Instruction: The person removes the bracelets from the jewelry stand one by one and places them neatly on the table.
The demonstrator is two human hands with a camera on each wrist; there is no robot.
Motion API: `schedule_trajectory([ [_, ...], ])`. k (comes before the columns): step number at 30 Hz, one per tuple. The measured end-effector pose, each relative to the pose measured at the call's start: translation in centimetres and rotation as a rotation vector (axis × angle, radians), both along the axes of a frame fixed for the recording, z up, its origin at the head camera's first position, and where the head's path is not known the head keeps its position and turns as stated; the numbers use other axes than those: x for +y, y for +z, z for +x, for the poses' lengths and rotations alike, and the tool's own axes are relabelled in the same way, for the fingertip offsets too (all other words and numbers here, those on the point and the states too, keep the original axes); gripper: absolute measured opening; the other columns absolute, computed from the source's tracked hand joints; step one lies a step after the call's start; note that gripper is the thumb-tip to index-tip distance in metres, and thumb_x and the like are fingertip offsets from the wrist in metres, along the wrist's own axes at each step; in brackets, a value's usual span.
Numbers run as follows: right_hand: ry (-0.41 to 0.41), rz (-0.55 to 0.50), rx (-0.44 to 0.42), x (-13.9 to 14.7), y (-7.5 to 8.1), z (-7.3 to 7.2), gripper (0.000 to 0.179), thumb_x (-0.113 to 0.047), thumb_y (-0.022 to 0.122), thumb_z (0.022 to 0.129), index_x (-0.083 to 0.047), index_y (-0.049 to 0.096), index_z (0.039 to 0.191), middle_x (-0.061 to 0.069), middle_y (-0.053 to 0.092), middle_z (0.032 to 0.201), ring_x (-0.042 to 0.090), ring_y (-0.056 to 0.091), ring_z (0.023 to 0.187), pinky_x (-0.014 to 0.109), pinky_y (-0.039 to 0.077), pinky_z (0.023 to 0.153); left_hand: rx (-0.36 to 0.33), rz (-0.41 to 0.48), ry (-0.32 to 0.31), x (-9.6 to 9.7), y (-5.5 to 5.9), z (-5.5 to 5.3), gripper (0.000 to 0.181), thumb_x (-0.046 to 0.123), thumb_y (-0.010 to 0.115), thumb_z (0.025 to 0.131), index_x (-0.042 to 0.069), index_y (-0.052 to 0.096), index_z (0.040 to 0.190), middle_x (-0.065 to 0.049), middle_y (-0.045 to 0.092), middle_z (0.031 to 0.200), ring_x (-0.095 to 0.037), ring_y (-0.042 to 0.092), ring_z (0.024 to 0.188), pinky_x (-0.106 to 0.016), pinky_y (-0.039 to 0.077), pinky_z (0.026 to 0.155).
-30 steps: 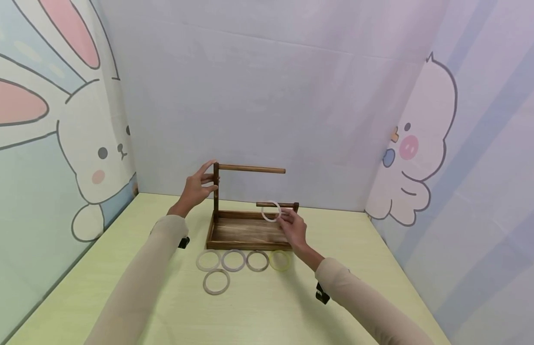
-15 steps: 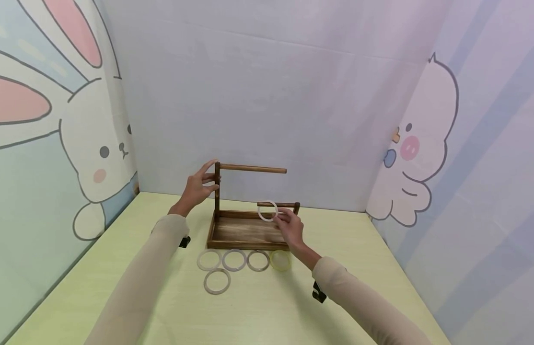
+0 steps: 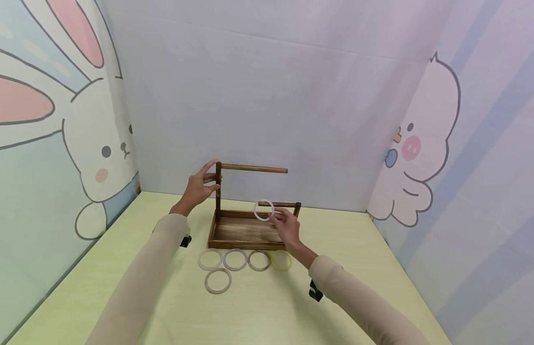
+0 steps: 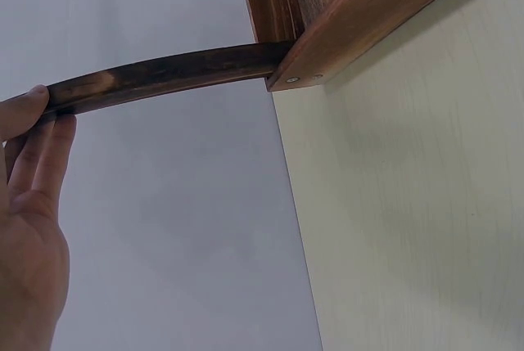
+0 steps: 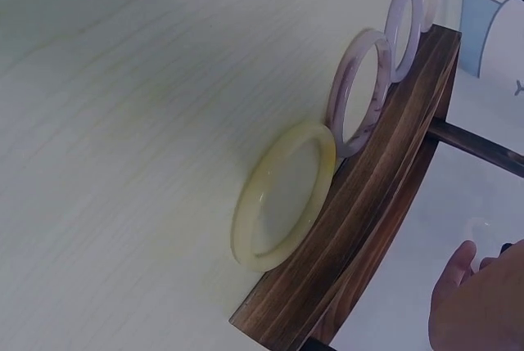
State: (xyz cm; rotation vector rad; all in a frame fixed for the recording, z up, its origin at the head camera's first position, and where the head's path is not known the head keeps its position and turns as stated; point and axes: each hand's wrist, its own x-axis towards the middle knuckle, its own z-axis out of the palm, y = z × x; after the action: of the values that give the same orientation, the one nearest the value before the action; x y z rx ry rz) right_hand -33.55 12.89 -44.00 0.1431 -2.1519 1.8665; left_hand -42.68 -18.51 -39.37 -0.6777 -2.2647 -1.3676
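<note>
My right hand (image 3: 287, 227) pinches a white bangle (image 3: 255, 211) by its right side, upright. The bangle overlaps the free left end of the short lower bar (image 3: 282, 204) of a dark wooden rack (image 3: 249, 245) in the head view. My left hand (image 3: 199, 188) holds the rack's tall left post (image 4: 164, 79) near its top, thumb on one side and fingers on the other. In the right wrist view, part of my right hand (image 5: 479, 302) shows at the lower right edge, and the bangle is only faint beyond it.
In front of the rack lie a yellow bangle (image 5: 246, 204), a brownish bangle (image 3: 249, 261), a lilac bangle (image 3: 225, 261) and a pale bangle (image 3: 200, 261) in a row. Another greyish bangle (image 3: 206, 282) lies nearer. A long upper bar (image 3: 254, 168) juts rightward from the post. A curtain hangs behind.
My right hand has moved the white bangle a little leftward, from in front of the lower bar to its free end. My left hand keeps its hold on the post.
</note>
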Motion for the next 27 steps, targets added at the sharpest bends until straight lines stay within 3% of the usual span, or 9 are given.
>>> schedule_trajectory([
  [7, 0.034, -0.007, -0.009, -0.1, 0.3, 0.6, 0.028, 0.002, 0.071, 0.097, 0.005, 0.069, 0.125, 0.022, 0.077, 0.107, 0.039, 0.075, 0.100, 0.054, 0.061, 0.085, 0.016, 0.000, 0.001, 0.2, 0.0, -0.1, 0.096, -0.009, 0.076, 0.090, 0.040, 0.035, 0.161, -0.024, 0.069, 0.129, -0.039, 0.068, 0.120, -0.055, 0.058, 0.093],
  [13, 0.058, -0.006, -0.006, -0.2, 0.4, 0.8, 0.029, 0.004, 0.068, 0.098, 0.005, 0.068, 0.127, 0.025, 0.075, 0.112, 0.041, 0.074, 0.103, 0.050, 0.062, 0.085, 0.020, -0.004, 0.009, 0.2, 0.0, -0.1, 0.096, -0.009, 0.077, 0.089, 0.039, 0.036, 0.161, -0.024, 0.069, 0.128, -0.039, 0.068, 0.119, -0.055, 0.058, 0.093],
  [20, 0.089, -0.018, -0.014, -0.3, 0.8, 1.2, 0.031, 0.004, 0.066, 0.100, 0.009, 0.064, 0.130, 0.032, 0.070, 0.117, 0.049, 0.069, 0.109, 0.055, 0.060, 0.088, 0.018, -0.001, 0.005, 0.1, 0.0, -0.1, 0.092, -0.009, 0.076, 0.089, 0.031, 0.037, 0.162, -0.025, 0.070, 0.127, -0.040, 0.068, 0.118, -0.057, 0.057, 0.094],
  [27, 0.089, -0.021, -0.038, -0.2, 0.4, 1.0, 0.033, -0.002, 0.068, 0.100, 0.003, 0.065, 0.132, 0.024, 0.074, 0.117, 0.041, 0.073, 0.106, 0.046, 0.062, 0.087, 0.008, 0.001, -0.001, 0.1, 0.2, 0.1, 0.089, -0.010, 0.076, 0.089, 0.022, 0.038, 0.162, -0.025, 0.069, 0.128, -0.041, 0.068, 0.118, -0.059, 0.056, 0.096],
])
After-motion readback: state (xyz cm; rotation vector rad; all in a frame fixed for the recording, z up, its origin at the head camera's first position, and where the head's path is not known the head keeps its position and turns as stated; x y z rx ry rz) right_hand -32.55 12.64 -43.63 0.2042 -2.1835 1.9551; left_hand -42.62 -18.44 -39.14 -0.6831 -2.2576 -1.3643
